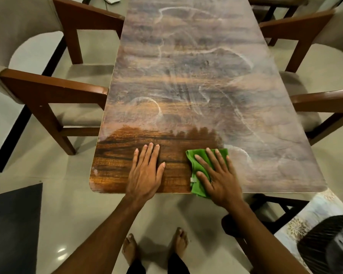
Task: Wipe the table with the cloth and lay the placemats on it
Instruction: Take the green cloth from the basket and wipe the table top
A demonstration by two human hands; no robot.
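So, the table [196, 76] is seen lengthwise from its near short end, and most of the top is covered in a pale, hazy film with swirly streaks all over it. Only the near-left corner of the table looks clean, where dark, glossy wood grain is showing.

The green cloth [192, 163] is bunched up flat on the table right at the near edge, a bit right of the middle, exactly where the clean patch meets the haze. It's pinned down by the right hand [220, 178], which is laid flat on top with the fingers spread and straight, so it's pressed rather than gripped. A bit of cloth hangs over the table's near edge.

The left hand [147, 171] is planted palm-down on the bare clean wood just left of the cloth, fingers straight and together, nothing held.

Around the table: two wooden armchairs [53, 91] with pale cushions are pulled up along its left side and two more [325, 99] along its right. Bare feet [131, 250] are seen on the tiled floor just short of the table's near end, and a dark mat [14, 224] lies on the floor off its near-left corner.
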